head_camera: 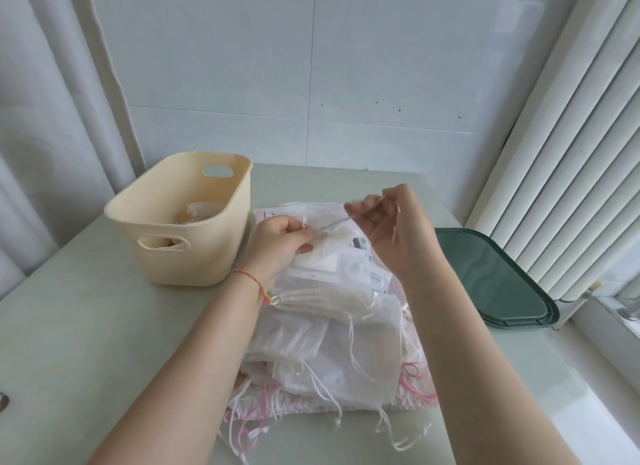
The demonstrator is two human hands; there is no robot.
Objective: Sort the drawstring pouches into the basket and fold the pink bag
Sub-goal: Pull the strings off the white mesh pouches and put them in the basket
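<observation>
A big pile of drawstring pouches lies flat on the table — thin, see-through white bags with white and pink strings hanging off the near edge. Just to the left stands the basket, cream plastic with handle holes, upright, with something pale inside. A bit of the pink bag peeks out under the pile's far side.
</observation>
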